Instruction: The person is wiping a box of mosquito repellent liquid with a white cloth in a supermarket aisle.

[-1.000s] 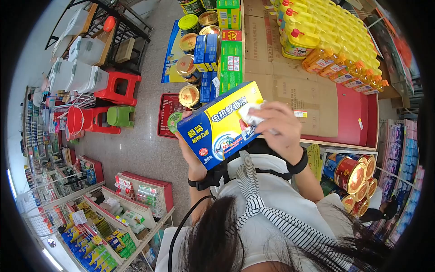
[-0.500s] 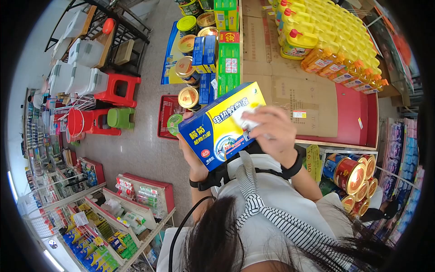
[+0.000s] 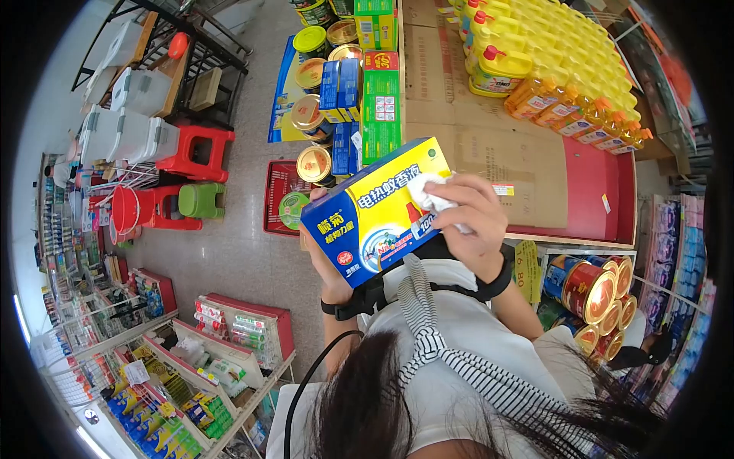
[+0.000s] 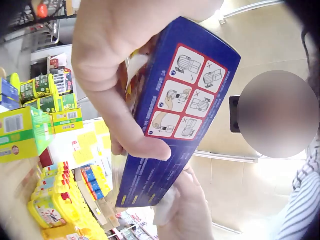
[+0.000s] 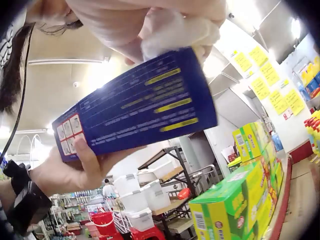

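A blue and yellow box (image 3: pixel 375 210) is held tilted in front of the person's chest. The left hand (image 3: pixel 325 264) grips its lower left end; in the left wrist view that hand's (image 4: pixel 117 75) fingers curl over the box's (image 4: pixel 180 100) edge. The right hand (image 3: pixel 472 222) pinches a crumpled white tissue (image 3: pixel 432 195) against the box's yellow front, near its right end. From the right wrist view, the tissue (image 5: pixel 175 32) lies at the edge of the box (image 5: pixel 140 105), under the right hand's (image 5: pixel 145 17) fingers.
Tins (image 3: pixel 313 164) and green boxes (image 3: pixel 381 111) stand at the shelf's left edge. Cardboard (image 3: pixel 527 180) lines the red-edged shelf, with yellow bottles (image 3: pixel 498 73) beyond. A red basket (image 3: pixel 284 183) is on the floor, left of the box; red stools (image 3: pixel 200 149) stand farther left.
The right hand and tissue have shifted over the box front, toward its upper left and then slightly back right. The left hand's grip is unchanged; the shelf goods have slid slightly left in view.
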`<state>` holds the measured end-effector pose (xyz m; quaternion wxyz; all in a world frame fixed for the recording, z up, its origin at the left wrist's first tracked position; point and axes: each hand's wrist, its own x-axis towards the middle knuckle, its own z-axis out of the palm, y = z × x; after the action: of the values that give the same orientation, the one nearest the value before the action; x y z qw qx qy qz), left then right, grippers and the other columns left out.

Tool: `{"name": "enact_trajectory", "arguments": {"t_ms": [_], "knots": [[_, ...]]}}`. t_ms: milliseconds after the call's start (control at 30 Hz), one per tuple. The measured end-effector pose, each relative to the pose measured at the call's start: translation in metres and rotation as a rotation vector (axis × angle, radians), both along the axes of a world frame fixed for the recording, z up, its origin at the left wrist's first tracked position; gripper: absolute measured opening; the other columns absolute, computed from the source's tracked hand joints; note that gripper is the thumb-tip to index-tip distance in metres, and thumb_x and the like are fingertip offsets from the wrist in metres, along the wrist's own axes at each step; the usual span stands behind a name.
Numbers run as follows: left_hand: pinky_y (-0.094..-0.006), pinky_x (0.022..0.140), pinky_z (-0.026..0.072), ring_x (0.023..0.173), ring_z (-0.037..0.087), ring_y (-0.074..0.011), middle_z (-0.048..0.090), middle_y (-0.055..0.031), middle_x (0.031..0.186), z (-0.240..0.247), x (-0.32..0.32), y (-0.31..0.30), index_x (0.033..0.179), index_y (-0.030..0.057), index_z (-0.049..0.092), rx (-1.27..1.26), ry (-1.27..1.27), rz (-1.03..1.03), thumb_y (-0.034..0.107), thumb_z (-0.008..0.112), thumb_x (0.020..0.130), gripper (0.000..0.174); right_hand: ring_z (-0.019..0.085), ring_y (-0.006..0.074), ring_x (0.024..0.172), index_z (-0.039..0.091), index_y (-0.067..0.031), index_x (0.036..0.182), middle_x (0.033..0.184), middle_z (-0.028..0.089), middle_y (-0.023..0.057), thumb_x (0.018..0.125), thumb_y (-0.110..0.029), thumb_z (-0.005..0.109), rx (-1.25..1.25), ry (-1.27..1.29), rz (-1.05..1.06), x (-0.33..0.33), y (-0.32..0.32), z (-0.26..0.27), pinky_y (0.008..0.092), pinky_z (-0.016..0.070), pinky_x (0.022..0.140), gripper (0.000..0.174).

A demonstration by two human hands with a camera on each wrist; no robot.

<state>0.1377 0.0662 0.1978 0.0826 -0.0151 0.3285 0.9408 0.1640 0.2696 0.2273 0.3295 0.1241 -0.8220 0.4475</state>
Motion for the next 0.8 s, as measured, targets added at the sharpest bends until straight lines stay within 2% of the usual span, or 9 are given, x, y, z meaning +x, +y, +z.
{"name": "enact_trajectory", "arguments": {"t_ms": [200,300,333,367,467,533,600,667,800], "knots": [[-0.0386,0.095,0.0497,0.116,0.056,-0.0246,0.053,-0.0132,0.130,-0.001,-0.003,-0.001,0.134,0.0107,0.040,-0.161,0.025,0.053,0.056,0.036,0.097,0.058,0.057,0.0271,0.097,0.063,-0.0109,0.066,0.099,0.068,0.0029,0.060,0.009,0.061,-0.001,-0.037,0.213,0.006,0.015,-0.009,0.0350,0.0496,0.081,0.021],[-0.0399,0.097,0.0483,0.117,0.055,-0.0263,0.052,-0.0150,0.128,-0.011,-0.002,-0.008,0.131,0.0099,0.039,-0.144,0.040,0.046,0.055,0.041,0.095,0.058,0.058,0.0227,0.096,0.067,-0.0100,0.084,0.098,0.067,0.0042,0.071,0.003,0.059,0.100,-0.180,0.079,0.011,0.049,-0.014,0.0316,0.0474,0.081,0.021],[-0.0399,0.097,0.0483,0.117,0.055,-0.0263,0.052,-0.0150,0.128,-0.011,0.000,-0.007,0.131,0.0099,0.039,-0.143,0.040,0.051,0.055,0.041,0.095,0.058,0.057,0.0197,0.096,0.064,-0.0083,0.096,0.098,0.065,0.0049,0.079,-0.002,0.057,-0.312,-0.431,0.076,0.014,0.056,-0.014,0.0300,0.0460,0.082,0.019],[-0.0400,0.096,0.0485,0.116,0.055,-0.0268,0.052,-0.0161,0.128,-0.011,0.003,-0.005,0.129,0.0098,0.040,-0.120,0.077,0.010,0.057,0.043,0.094,0.059,0.056,0.0167,0.096,0.061,-0.0067,0.108,0.098,0.064,0.0056,0.088,-0.008,0.054,-0.726,-0.678,0.071,0.017,0.060,-0.014,0.0285,0.0445,0.083,0.021],[-0.0402,0.094,0.0493,0.114,0.055,-0.0276,0.051,-0.0183,0.125,-0.011,0.016,-0.009,0.125,0.0107,0.041,-0.185,0.117,-0.162,0.064,0.051,0.087,0.067,0.055,0.0129,0.095,0.050,-0.0015,0.125,0.100,0.061,0.0055,0.100,-0.024,0.046,-0.489,-0.915,0.220,0.028,0.063,-0.015,0.0268,0.0432,0.085,0.034],[-0.0393,0.094,0.0489,0.116,0.054,-0.0269,0.051,-0.0166,0.126,-0.022,0.019,-0.015,0.125,0.0106,0.042,-0.223,0.179,-0.377,0.065,0.058,0.080,0.072,0.049,0.0180,0.117,0.045,0.0033,0.133,0.124,0.055,0.0110,0.102,-0.040,0.038,-0.544,-1.021,0.483,0.047,0.068,-0.049,0.0316,0.0361,0.102,0.053],[-0.0400,0.102,0.0406,0.124,0.049,-0.0284,0.045,-0.0191,0.138,-0.032,0.016,-0.025,0.133,0.0144,0.045,-0.174,0.141,-0.644,0.050,0.077,0.070,0.079,0.041,0.0198,0.128,0.039,0.0022,0.138,0.137,0.047,0.0131,0.100,-0.052,0.030,-0.610,-0.949,0.586,0.057,0.071,-0.071,0.0344,0.0286,0.109,0.066],[-0.0416,0.109,0.0310,0.135,0.038,-0.0313,0.034,-0.0223,0.148,-0.025,-0.005,-0.002,0.138,0.0167,0.046,-0.180,0.521,-0.801,0.043,0.079,0.068,0.082,0.040,0.0204,0.130,0.035,0.0017,0.140,0.139,0.044,0.0131,0.099,-0.056,0.026,-0.704,-0.904,0.572,0.055,0.064,-0.065,0.0349,0.0279,0.110,0.072],[-0.0429,0.113,0.0240,0.141,0.028,-0.0333,0.027,-0.0203,0.153,-0.028,-0.007,0.023,0.139,0.0185,0.047,-0.325,0.637,-0.899,0.040,0.080,0.065,0.083,0.038,0.0226,0.131,0.026,0.0003,0.145,0.145,0.036,0.0129,0.093,-0.067,0.016,-0.819,-0.817,0.479,0.063,0.076,-0.081,0.0363,0.0258,0.112,0.085]]}}
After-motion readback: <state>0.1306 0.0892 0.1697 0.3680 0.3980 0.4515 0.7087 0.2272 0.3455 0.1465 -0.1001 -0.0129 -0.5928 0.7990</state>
